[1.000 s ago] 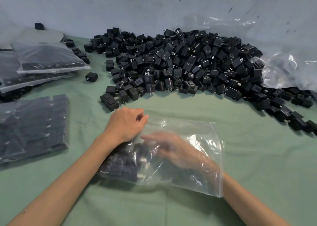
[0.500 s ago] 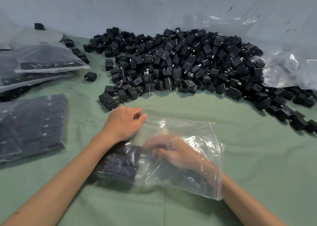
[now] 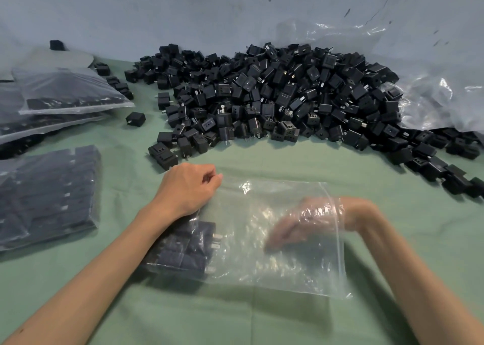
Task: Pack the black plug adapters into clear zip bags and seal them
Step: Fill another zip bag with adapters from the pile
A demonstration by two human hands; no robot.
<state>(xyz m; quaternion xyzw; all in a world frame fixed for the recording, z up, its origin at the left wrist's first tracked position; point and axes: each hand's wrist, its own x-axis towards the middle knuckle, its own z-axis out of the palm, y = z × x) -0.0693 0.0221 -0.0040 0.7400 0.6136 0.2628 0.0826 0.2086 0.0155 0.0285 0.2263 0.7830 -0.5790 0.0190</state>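
Note:
A clear zip bag (image 3: 262,263) lies flat on the green cloth in front of me, its mouth at the right. Several black plug adapters (image 3: 183,250) are stacked inside its left end. My left hand (image 3: 187,187) pinches the bag's upper left corner with curled fingers. My right hand (image 3: 296,227) is inside the bag through its mouth, blurred behind the plastic, fingers pointing left and apparently empty. A big heap of loose black adapters (image 3: 275,96) lies beyond the bag.
Filled clear bags lie at the left: one flat pack (image 3: 47,195) near me, two stacked packs (image 3: 65,93) farther back. A single adapter (image 3: 135,119) sits apart. Crumpled clear plastic (image 3: 432,96) lies at the right against the blue-grey wall.
My right hand has drawn back to the right inside the bag, away from the stacked adapters. My left hand has kept its hold on the bag's corner.

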